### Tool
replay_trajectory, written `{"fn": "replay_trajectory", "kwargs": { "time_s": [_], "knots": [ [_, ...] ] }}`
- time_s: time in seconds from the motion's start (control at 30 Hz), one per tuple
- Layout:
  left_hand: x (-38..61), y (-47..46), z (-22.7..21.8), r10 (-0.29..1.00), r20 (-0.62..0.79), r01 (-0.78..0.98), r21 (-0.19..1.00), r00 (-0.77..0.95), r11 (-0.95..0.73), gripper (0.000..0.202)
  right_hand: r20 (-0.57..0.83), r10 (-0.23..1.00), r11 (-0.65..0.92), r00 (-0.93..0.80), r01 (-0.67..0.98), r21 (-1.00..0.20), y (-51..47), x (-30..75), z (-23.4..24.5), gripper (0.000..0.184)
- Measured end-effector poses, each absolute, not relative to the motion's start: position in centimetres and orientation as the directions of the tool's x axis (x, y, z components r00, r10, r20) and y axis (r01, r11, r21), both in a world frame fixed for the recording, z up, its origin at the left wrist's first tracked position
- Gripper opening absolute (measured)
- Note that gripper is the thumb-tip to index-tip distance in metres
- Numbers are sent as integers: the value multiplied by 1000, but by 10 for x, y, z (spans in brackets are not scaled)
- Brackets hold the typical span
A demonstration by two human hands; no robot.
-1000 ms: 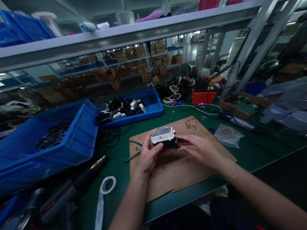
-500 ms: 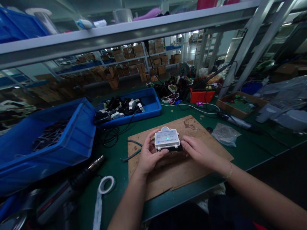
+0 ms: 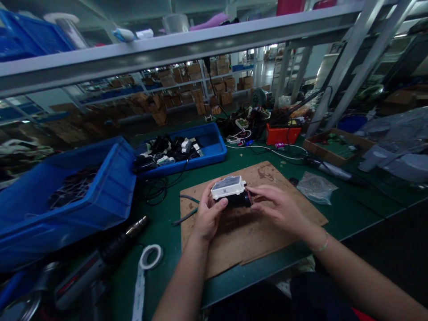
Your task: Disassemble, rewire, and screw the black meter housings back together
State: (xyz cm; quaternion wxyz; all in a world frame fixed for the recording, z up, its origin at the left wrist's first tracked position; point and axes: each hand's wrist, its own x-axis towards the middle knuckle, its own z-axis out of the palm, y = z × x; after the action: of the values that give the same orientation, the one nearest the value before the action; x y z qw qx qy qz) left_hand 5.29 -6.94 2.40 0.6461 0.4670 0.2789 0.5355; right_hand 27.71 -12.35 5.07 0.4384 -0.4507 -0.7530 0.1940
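Note:
A white plastic device case (image 3: 228, 187) with a printed label is tilted above the cardboard sheet (image 3: 234, 249). A black part (image 3: 236, 200) sits under the case, with a thin reddish line near its right end. My left hand (image 3: 209, 214) is closed around the left side, its thumb pressed along the front lower edge. At the right end, the thumb and forefinger of my right hand (image 3: 279, 209) pinch the black part. The other fingers of that hand are partly hidden. Grey cable ends (image 3: 187, 214) lie on the cardboard beside my left hand.
Blue bins (image 3: 117, 187) stand at left, and a shallow blue tray (image 3: 210, 156) holds black and white parts. A heat gun (image 3: 96, 267) and tape roll (image 3: 152, 257) lie front left. To the right are a plastic bag (image 3: 316, 187), a soldering iron (image 3: 329, 168) and an orange unit (image 3: 282, 134).
The case has tipped so its labelled face turns away and the black underside shows more. The green light no longer shows. My right fingers have spread around the black part's end.

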Motion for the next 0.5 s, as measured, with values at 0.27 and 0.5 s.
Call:
{"fn": "replay_trajectory", "kwargs": {
  "time_s": [0.27, 0.5],
  "knots": [
    [53, -70, 25, 947, 145, -435, 900, 286, -6, 68, 492, 839, 532, -231, 536, -655, -129, 285, 56, 40],
    [51, -71, 29, 940, 165, -426, 904, 297, -24, 68, 440, 839, 536, -320, 617, -576, -129, 289, 73, 39]
  ]
}}
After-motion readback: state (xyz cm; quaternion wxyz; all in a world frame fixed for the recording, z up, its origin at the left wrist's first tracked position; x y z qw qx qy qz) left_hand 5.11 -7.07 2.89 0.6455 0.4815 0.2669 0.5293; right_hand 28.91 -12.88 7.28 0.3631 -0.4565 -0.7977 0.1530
